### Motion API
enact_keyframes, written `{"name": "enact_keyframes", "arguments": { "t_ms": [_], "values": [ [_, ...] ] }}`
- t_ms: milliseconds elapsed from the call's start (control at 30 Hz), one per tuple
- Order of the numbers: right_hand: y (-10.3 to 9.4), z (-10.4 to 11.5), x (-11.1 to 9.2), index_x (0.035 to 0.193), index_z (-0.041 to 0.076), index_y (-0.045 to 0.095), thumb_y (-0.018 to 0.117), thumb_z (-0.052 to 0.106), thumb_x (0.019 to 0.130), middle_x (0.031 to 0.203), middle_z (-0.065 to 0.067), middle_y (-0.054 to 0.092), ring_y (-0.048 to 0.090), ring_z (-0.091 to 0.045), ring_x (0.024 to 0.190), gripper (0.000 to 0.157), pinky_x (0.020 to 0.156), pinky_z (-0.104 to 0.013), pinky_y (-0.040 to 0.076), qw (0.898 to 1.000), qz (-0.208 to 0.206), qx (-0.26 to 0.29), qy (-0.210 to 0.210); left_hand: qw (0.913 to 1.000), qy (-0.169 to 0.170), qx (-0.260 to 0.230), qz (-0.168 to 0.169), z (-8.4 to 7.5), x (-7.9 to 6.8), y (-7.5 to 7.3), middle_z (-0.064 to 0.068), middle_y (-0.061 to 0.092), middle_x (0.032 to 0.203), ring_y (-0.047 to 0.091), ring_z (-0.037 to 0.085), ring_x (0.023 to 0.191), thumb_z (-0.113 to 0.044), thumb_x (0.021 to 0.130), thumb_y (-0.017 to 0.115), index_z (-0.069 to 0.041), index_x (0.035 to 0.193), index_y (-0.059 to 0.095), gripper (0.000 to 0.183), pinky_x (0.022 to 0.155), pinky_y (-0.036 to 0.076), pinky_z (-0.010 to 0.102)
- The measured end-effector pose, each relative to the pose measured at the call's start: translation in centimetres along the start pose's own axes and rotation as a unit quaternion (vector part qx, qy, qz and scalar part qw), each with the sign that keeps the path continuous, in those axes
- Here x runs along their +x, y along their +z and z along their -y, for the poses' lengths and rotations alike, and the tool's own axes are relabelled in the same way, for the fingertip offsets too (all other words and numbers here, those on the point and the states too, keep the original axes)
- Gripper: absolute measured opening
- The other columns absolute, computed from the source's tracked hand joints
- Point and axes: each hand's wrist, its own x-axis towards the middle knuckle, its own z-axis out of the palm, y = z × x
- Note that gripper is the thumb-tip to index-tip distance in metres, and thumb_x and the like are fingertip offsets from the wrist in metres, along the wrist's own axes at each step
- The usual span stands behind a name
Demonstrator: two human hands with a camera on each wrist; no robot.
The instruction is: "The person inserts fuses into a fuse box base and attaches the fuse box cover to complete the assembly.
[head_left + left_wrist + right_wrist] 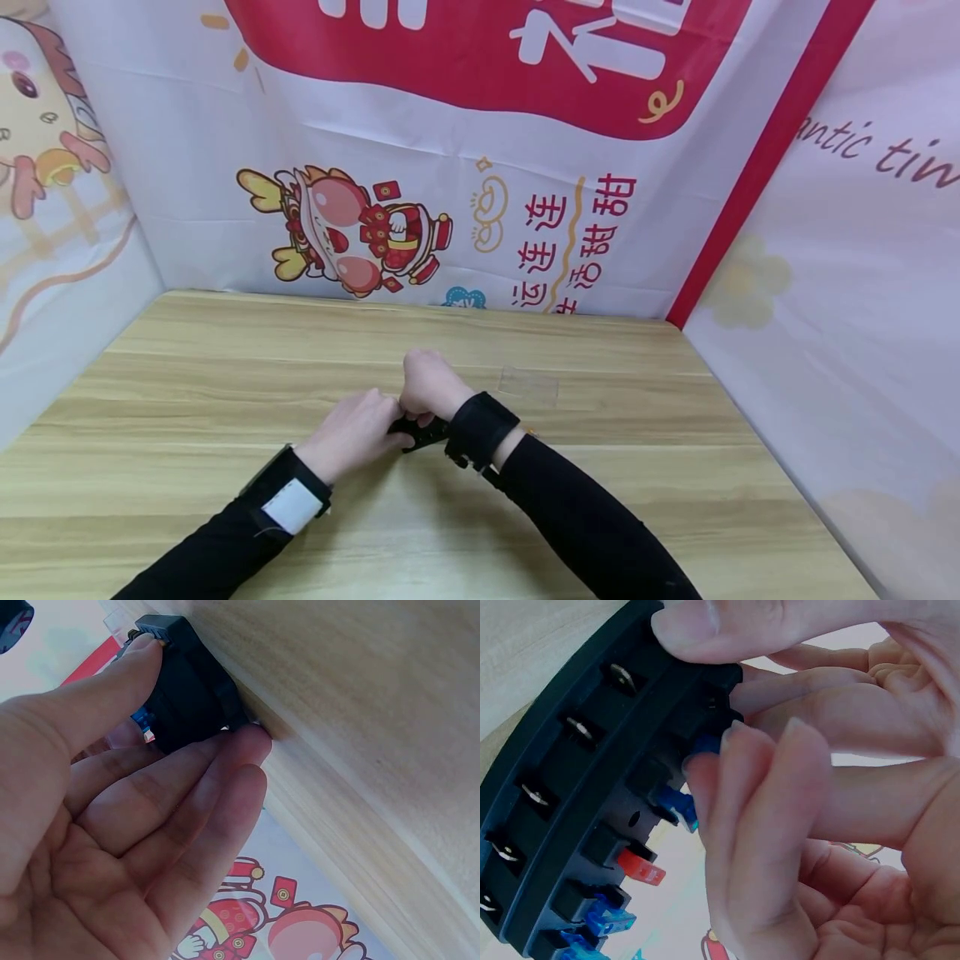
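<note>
A black fuse block point(604, 761) with a row of metal terminals is held tilted above the wooden table by my left hand point(358, 433). The left thumb lies on one end of it, with fingers behind, as the right wrist view shows. My right hand point(433, 386) pinches a blue blade fuse point(707, 743) at that same end, largely hidden by the fingertips. Further along the row sit another blue fuse point(678, 801), a red fuse point(641, 867) and more blue ones point(609, 918). In the left wrist view the block's plain black side point(187, 697) faces the camera.
On the wooden table point(225, 375), a clear plastic cover point(528, 385) lies beyond the right wrist. A small orange piece point(532, 432) shows beside the right cuff. Printed cloth walls point(202, 208) enclose the table's back and sides.
</note>
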Motion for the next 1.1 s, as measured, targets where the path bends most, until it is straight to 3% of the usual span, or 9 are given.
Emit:
{"name": "enact_keyframes", "arguments": {
  "t_ms": [100,667,833,1100],
  "values": [
    [0.06,-0.06,0.03,0.059,0.004,0.061,0.062,-0.003,0.08,0.049,-0.001,0.056,0.06,-0.015,0.045,0.022,0.04,-0.022,0.042,1.0,-0.009,-0.008,-0.013,0.9999,0.01,-0.002,-0.007,0.04,-0.02,0.04,-0.009,0.042,0.058,0.039,0.007,0.053,-0.022,0.075,0.08,-0.013,0.073,0.06,0.022,0.047,0.032,0.023],
    [0.11,-0.04,0.3,0.062,0.003,0.06,0.062,-0.003,0.081,0.05,-0.003,0.057,0.059,-0.015,0.042,0.019,0.047,-0.027,0.047,1.0,-0.003,0.025,0.008,0.9998,0.008,-0.016,0.001,0.1,0.06,-0.25,-0.009,0.045,0.06,0.04,0.007,0.054,-0.022,0.075,0.08,-0.013,0.074,0.061,0.02,0.048,0.034,0.024],
    [0.02,-0.11,0.21,0.061,0.004,0.06,0.062,-0.002,0.08,0.049,-0.002,0.057,0.058,-0.013,0.041,0.02,0.046,-0.025,0.046,1.0,-0.012,0.013,0.006,0.9996,0.014,-0.024,-0.001,0.37,0.16,-0.15,-0.01,0.045,0.06,0.04,0.007,0.055,-0.022,0.074,0.08,-0.015,0.074,0.062,0.02,0.049,0.034,0.024],
    [0.34,-0.14,0.45,0.059,0.006,0.06,0.067,0.003,0.078,0.046,0.0,0.055,0.059,-0.014,0.043,0.021,0.039,-0.021,0.041,1.0,-0.02,-0.019,-0.007,0.9984,-0.024,-0.051,0.011,0.74,0.3,-0.03,-0.013,0.045,0.058,0.039,0.005,0.054,-0.026,0.073,0.081,-0.019,0.069,0.062,0.021,0.048,0.032,0.023]
  ]
}}
